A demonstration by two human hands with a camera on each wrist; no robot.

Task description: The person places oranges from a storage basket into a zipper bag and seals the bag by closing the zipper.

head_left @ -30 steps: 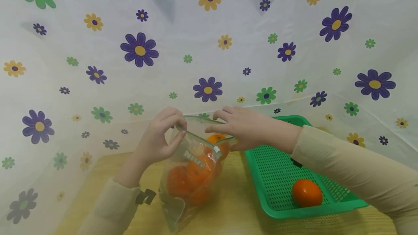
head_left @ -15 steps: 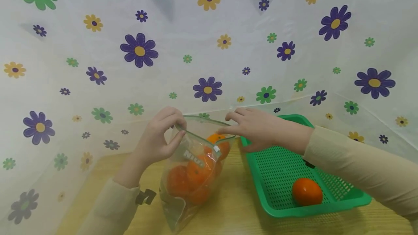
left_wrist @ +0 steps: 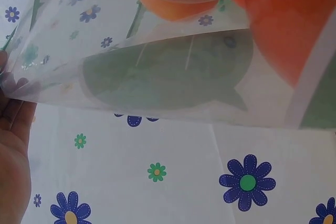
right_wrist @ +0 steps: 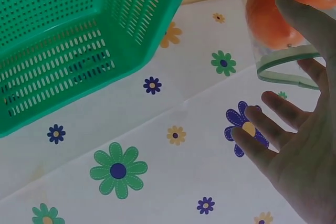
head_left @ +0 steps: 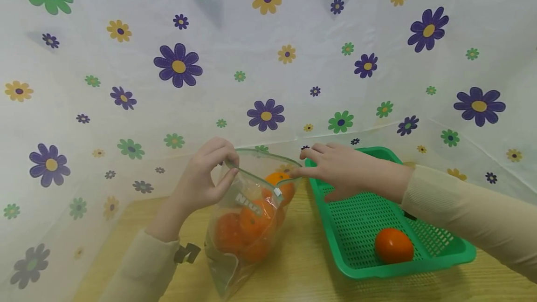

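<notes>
The right hand (right_wrist: pixel 302 145), fingers spread, touches the bag's green rim (right_wrist: pixel 286 66) beside the green basket (right_wrist: pixel 79 35)

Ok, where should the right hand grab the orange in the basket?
Come from above and wrap the fingers round the orange's short sides. It lies alone on its side in the open-topped basket, near the front wall, so nothing blocks the right hand.

A white sheet (head_left: pixel 293 50) printed with purple, green and yellow flowers hangs behind and to both sides as a backdrop. Below it lies a light wooden tabletop (head_left: pixel 302 264). The light is soft and even.
</notes>
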